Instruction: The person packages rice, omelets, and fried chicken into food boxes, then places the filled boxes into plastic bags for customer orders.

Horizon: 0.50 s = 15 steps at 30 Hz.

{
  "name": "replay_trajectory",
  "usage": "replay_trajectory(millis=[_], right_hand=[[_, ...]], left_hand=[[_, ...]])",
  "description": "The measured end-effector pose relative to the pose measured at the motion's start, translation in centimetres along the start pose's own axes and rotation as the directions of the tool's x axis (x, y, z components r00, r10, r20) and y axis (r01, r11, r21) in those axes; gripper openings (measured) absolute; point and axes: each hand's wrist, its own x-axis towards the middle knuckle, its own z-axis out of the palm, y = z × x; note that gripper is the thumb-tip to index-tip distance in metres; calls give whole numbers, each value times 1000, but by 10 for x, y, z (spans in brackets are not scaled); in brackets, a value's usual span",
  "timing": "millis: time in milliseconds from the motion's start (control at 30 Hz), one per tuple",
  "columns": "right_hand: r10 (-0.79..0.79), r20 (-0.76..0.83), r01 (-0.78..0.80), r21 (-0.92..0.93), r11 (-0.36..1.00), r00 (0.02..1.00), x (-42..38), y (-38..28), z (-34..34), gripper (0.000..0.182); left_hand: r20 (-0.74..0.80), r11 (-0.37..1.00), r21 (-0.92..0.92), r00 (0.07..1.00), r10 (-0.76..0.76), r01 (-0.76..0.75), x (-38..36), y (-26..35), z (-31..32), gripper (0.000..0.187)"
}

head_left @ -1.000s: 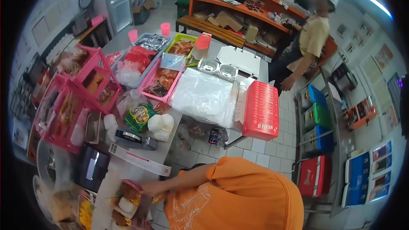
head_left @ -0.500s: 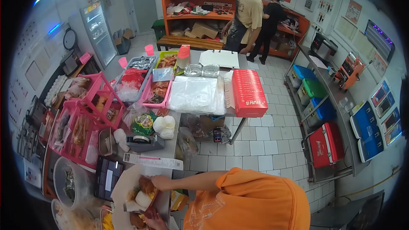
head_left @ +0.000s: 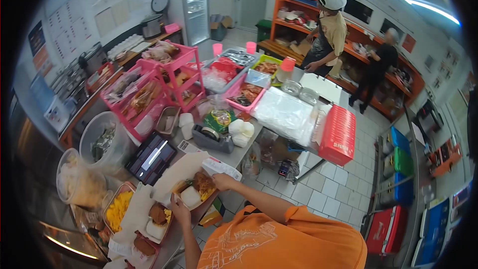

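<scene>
Several paper food boxes stand open in a row on the worktop. The farthest food box (head_left: 175, 190) holds a white block of rice (head_left: 190, 197), fried chicken (head_left: 203, 183) and some yellow food. My right hand (head_left: 225, 182) grips its right end beside the chicken, fingers partly hidden. At its lower left corner, my left hand (head_left: 179, 209) is closed on the box edge, thumb uppermost. Just left of that hand lies a second food box (head_left: 141, 212) with chicken (head_left: 158, 213) and rice (head_left: 156, 229). Part of a third box (head_left: 149, 259) shows at the bottom.
A tablet (head_left: 151, 158), a tape dispenser (head_left: 212, 139) and a tub of yellow pieces (head_left: 118, 211) surround the boxes. Clear bins (head_left: 102, 139) stand left, near a pink rack (head_left: 178, 72). Beyond are plastic sheets (head_left: 286, 114) and a red carton (head_left: 338, 134). Two people stand farther back.
My view has swung left, bringing more of the row of boxes into sight. My left hand has gone from the lower box to the farthest box's corner; my right hand stays at its right end.
</scene>
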Motion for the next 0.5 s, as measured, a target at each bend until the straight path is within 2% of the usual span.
replay_trajectory(millis=[67,100,200,267,300,333,367,400,433,467,500], right_hand=[[-82,-21,82,-23,996,996,-3,4,-7,30],[-119,-30,118,-30,993,992,-6,6,-9,31],[13,-18,-5,354,935,1000,-27,0,-23,39],[-92,-194,124,159,979,977,-31,15,-18,44],[-153,-283,174,52,983,947,-30,23,-22,47],[-159,-236,235,339,911,959,-56,-2,-72,49],[-179,-192,260,599,757,965,-93,-45,-142,52],[-233,-413,436,512,740,880,-103,-60,-182,55],[-198,-432,445,606,660,880,-135,-98,-240,58],[-231,-633,613,489,621,739,-138,-117,-274,49],[-201,-646,597,480,643,736,-140,-133,-314,61]], left_hand=[[34,996,-41,996,-84,85,-17,26,-9,42],[-4,998,-37,999,-46,46,-17,19,-5,42],[-79,998,-29,996,47,-49,-24,-16,2,42],[-89,992,-52,990,111,-116,-24,-20,1,41],[-83,998,-5,994,65,-66,-25,-8,-10,41],[-75,999,43,997,23,-20,-32,13,-31,41],[-64,995,92,998,-22,28,-33,24,-40,41],[-222,979,191,968,117,-74,-24,11,-41,40],[-337,939,302,903,267,-164,-9,-4,-45,39],[-413,872,442,814,407,-211,4,-2,-48,40],[-462,788,560,692,555,-257,18,10,-47,40]])
